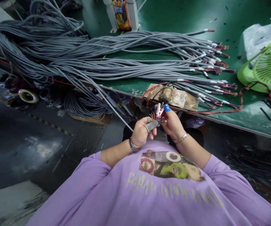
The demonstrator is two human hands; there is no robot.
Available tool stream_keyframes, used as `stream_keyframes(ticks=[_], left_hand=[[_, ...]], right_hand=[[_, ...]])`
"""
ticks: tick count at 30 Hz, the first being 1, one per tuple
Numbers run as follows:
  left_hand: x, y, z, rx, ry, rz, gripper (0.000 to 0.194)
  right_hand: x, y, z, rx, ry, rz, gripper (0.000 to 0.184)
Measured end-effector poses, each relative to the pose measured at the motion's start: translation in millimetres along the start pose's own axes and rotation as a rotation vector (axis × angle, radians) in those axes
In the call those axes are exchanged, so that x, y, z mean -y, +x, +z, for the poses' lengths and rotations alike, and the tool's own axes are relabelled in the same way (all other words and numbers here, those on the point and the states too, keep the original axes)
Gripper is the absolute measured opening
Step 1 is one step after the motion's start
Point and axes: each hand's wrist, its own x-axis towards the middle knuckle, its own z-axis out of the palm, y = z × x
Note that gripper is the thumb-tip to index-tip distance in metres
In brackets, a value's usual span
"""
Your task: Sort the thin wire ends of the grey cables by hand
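My left hand (142, 131), with grey finger covers on some fingers, is closed around the end of a grey cable (116, 113) that runs down from the bundle on the bench. Thin coloured wires (152, 117), red, orange and dark among them, fan out from that end. Close beside it, my right hand (173, 124), blue tape on the thumb, is closed on a small pale pink clip-like tool (159, 110) at the wire tips. Its exact kind is hard to make out. The fingertips of my right hand are partly hidden behind the wires.
Many grey cables (130, 67) with white sleeves and bare wire ends lie across the green bench (185, 15). At its front edge is a taped cardboard piece (182, 98). A green fan (267, 64) stands right. A coiled cable (85, 105) lies below the bench.
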Motion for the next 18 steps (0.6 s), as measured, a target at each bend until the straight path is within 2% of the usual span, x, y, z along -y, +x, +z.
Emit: stream_keyframes(ticks=[2, 4, 10, 14, 18], left_hand=[[-1.0, 0.9, 1.2, -0.005, 0.005, -0.010, 0.034], [-1.6, 1.2, 2.0, -0.014, 0.018, -0.016, 0.035], [1.5, 3.1, 1.4, -0.015, 0.023, -0.013, 0.036], [3.5, 3.8, 0.8, -0.004, 0.032, -0.013, 0.035], [3.6, 2.8, 0.6, -0.005, 0.051, -0.020, 0.037]], right_hand=[[-4.6, -0.4, -2.1, -0.080, -0.117, -0.152, 0.046], [-7.5, 0.3, -2.7, -0.114, -0.169, -0.223, 0.049], [-4.9, 6.0, 4.9, 0.010, 0.087, 0.085, 0.053], [-2.7, 8.8, 6.1, -0.008, 0.185, 0.141, 0.049], [-3.0, 9.4, 5.5, -0.024, 0.162, 0.136, 0.053]])
